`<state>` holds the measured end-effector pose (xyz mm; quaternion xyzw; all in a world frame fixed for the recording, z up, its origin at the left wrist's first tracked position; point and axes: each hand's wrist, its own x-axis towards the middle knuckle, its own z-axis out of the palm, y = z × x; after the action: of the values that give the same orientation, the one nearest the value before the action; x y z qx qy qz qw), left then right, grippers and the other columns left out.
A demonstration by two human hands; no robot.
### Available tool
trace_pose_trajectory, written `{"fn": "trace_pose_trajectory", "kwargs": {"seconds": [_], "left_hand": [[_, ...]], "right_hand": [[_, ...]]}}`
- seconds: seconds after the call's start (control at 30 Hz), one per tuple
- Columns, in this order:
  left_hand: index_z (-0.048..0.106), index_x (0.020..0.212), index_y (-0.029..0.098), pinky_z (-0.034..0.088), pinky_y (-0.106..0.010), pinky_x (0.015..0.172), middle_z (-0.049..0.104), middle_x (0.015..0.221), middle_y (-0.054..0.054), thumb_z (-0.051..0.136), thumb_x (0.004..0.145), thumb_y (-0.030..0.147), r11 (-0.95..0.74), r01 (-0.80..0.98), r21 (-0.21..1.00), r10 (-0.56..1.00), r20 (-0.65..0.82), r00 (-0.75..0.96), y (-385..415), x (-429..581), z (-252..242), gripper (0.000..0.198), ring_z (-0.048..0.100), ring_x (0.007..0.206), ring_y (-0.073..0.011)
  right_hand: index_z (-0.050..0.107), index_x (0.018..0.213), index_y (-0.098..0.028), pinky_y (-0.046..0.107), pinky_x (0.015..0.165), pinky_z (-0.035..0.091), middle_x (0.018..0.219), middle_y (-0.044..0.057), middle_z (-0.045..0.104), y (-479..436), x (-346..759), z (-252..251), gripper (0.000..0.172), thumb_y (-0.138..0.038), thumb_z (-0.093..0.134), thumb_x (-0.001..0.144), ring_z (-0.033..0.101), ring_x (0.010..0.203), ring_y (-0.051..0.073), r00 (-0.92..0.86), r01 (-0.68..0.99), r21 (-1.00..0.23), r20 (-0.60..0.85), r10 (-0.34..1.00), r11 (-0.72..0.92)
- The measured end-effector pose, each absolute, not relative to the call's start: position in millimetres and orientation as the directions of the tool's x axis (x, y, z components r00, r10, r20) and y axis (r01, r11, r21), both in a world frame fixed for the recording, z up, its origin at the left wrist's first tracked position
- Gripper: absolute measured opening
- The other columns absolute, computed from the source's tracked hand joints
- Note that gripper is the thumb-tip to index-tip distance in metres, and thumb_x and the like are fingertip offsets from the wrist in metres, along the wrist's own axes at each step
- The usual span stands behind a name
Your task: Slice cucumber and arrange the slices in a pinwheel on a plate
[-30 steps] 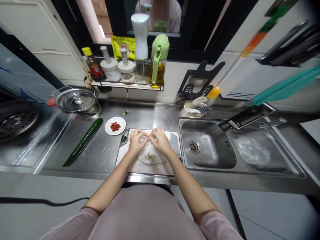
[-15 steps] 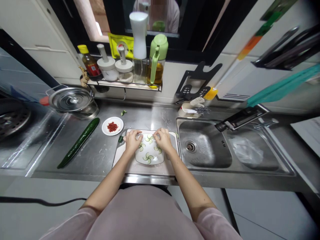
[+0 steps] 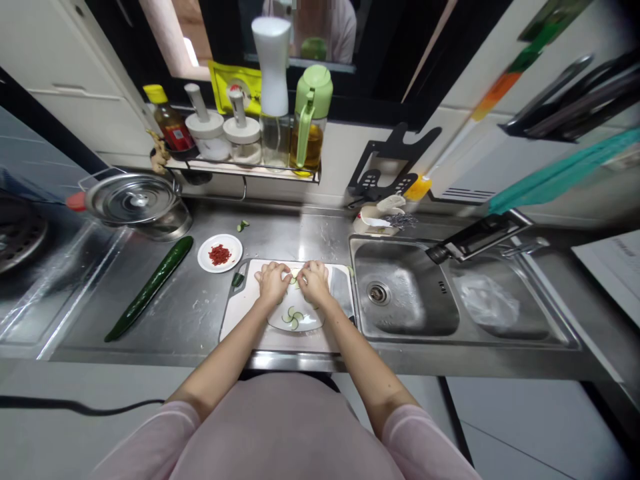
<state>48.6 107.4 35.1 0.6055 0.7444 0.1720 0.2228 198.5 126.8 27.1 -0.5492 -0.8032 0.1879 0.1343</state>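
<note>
A white plate with a dark rim (image 3: 315, 325) lies on a pale cutting board (image 3: 235, 328) in front of me. Thin green-edged cucumber slices (image 3: 293, 318) form a pinwheel near its front edge; my hands cover most of the rest. My left hand (image 3: 273, 283) and my right hand (image 3: 314, 283) meet over the plate's far part, fingers curled and fingertips pinched at cucumber slices between them. Left of the hands, a dark green cucumber end (image 3: 238, 279) rests by the board's corner.
A whole cucumber (image 3: 150, 290) and a small plate of chopped red pieces (image 3: 220, 255) lie on the left. Behind them stands a lidded steel pot (image 3: 163, 223). A sink (image 3: 415, 287) adjoins the board on the right. Bottles and jars fill a rack (image 3: 240, 168) above.
Both hands have drawn closer together and now cover the side pinwheels, with fingertips at the far slices. The whole view has shifted slightly.
</note>
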Motion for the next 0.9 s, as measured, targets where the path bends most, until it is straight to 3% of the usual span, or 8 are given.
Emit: {"fn": "trace_pose_trajectory", "kwargs": {"seconds": [0.9], "left_hand": [[0.067,0.095,0.027,0.027,-0.042,0.088,0.059,0.108,-0.008,0.058,0.083,0.035,0.182,0.857,0.481,0.98,-0.16,-0.118,114.8,58.9,23.3,0.017,0.045,0.109,-0.0284]], "right_hand": [[0.065,0.088,-0.02,0.041,0.095,0.028,0.113,0.009,0.051,127.6,196.7,20.3,0.014,-0.027,0.052,0.087,0.034,0.111,0.027,-0.33,0.844,-0.451,-0.012,0.944,0.29]]}}
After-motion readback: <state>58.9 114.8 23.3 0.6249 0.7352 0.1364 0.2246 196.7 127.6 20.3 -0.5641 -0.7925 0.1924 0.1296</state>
